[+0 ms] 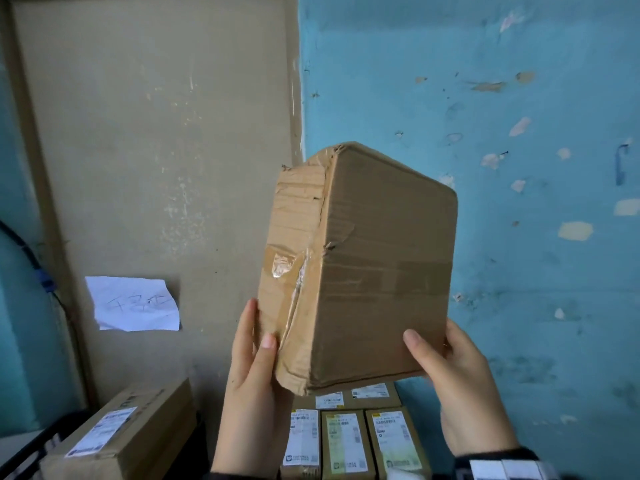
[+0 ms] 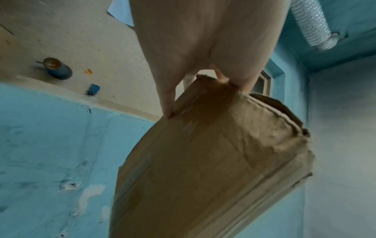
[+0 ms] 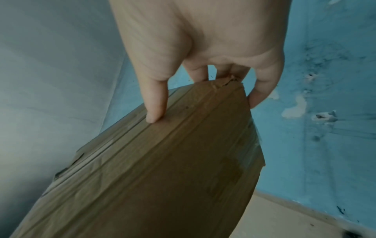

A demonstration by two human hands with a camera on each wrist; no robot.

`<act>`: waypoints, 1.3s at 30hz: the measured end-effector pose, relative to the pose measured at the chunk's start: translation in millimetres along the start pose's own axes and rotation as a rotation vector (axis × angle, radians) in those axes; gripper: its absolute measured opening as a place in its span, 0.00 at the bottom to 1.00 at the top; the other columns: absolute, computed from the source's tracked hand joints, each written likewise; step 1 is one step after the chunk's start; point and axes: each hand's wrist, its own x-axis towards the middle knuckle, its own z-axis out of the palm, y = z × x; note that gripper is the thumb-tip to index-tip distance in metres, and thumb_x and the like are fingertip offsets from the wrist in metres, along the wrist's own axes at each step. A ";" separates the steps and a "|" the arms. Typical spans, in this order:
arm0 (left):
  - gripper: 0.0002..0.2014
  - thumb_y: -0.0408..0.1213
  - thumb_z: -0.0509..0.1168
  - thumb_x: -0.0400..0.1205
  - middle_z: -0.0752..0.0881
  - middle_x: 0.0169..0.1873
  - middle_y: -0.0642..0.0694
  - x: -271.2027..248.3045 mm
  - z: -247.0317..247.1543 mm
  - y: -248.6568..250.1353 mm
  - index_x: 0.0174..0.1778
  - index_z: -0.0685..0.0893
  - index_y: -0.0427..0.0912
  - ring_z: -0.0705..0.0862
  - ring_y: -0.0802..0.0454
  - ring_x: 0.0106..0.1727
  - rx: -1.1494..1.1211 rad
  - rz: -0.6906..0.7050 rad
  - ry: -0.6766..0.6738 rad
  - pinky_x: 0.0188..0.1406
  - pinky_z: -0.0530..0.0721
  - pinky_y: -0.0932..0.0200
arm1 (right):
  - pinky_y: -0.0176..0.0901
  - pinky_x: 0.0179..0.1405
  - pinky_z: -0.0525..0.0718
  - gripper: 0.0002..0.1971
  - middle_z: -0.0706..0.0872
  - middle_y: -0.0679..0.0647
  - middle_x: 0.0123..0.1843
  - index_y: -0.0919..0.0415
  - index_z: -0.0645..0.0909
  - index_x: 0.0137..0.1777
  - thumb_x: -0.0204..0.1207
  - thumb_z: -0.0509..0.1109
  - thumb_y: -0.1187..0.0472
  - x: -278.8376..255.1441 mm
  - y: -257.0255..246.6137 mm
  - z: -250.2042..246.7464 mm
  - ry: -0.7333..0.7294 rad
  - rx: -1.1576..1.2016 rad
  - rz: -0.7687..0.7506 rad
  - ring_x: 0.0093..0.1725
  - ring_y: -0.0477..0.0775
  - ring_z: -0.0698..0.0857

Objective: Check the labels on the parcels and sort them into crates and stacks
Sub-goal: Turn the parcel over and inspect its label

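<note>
Both hands bare, no gloves or rings seen: left hand (image 1: 251,368), right hand (image 1: 460,386). Dark sleeve cuff (image 1: 491,457) worn at the right wrist, a white-and-grey banded strap (image 1: 509,471) seen just below it. A thin dark sleeve edge (image 1: 221,475) glimpsed at the left wrist. Fingernails kept short, unpainted.
</note>
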 end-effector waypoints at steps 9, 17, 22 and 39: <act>0.10 0.45 0.65 0.84 0.77 0.74 0.57 3.9 -9.1 4.7 0.55 0.90 0.62 0.75 0.72 0.71 0.564 0.205 0.036 0.67 0.73 0.74 | 0.67 0.66 0.80 0.57 0.85 0.43 0.67 0.42 0.73 0.74 0.38 0.90 0.39 -4.9 3.7 0.2 -0.109 0.229 0.114 0.65 0.52 0.85; 0.29 0.59 0.75 0.71 0.90 0.57 0.54 -6.9 -7.3 6.3 0.67 0.82 0.53 0.88 0.57 0.59 0.530 -0.006 -0.158 0.58 0.83 0.54 | 0.56 0.62 0.83 0.23 0.91 0.47 0.55 0.43 0.79 0.64 0.75 0.71 0.70 -11.3 -2.4 4.7 -0.075 0.122 -0.024 0.55 0.47 0.90; 0.17 0.44 0.70 0.75 0.92 0.49 0.53 -8.2 -7.9 5.8 0.60 0.85 0.49 0.90 0.58 0.51 0.550 0.115 -0.041 0.47 0.85 0.62 | 0.49 0.56 0.84 0.18 0.92 0.42 0.51 0.42 0.83 0.57 0.78 0.71 0.68 -16.8 -3.8 7.6 -0.102 -0.046 -0.111 0.51 0.42 0.90; 0.15 0.43 0.66 0.76 0.85 0.40 0.38 -2.1 -31.7 2.0 0.47 0.85 0.34 0.83 0.46 0.47 0.151 -0.043 0.077 0.59 0.84 0.39 | 0.43 0.49 0.86 0.32 0.88 0.56 0.63 0.48 0.90 0.54 0.55 0.77 0.29 -14.2 -2.2 18.3 -0.030 0.274 -0.046 0.60 0.48 0.88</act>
